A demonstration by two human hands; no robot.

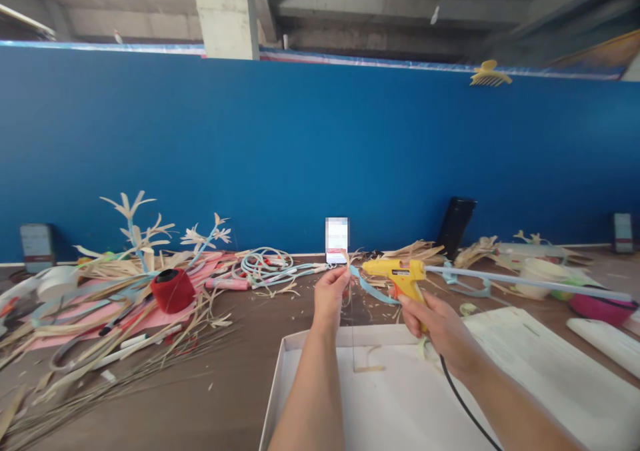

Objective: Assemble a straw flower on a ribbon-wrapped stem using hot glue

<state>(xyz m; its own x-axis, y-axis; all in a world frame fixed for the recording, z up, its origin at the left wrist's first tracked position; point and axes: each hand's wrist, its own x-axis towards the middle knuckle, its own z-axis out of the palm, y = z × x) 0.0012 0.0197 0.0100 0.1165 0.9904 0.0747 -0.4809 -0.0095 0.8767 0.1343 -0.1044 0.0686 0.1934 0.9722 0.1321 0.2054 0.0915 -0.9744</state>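
Observation:
My right hand (437, 327) is wrapped around the grip of a yellow hot glue gun (400, 271). A long whitish glue stick (525, 282) sticks out of its back, and a black cord (463, 397) hangs from the handle. The gun's nozzle points left, close to my left hand (331, 295). That hand is closed in a pinch on a small tan strip (346, 257). A light blue strip (375, 292) curves from beside those fingertips toward the glue gun. Below, a thin stem or wire (353, 331) hangs over a shallow white box (395, 404).
To the left lie piled tan strips, a red spool-like object (173, 291) and fibre flowers (137, 221) on blue stems. A coiled pale blue cord (267, 267) and a propped phone (337, 237) are at the back. On the right are paper (550, 371) and a pink container (600, 305).

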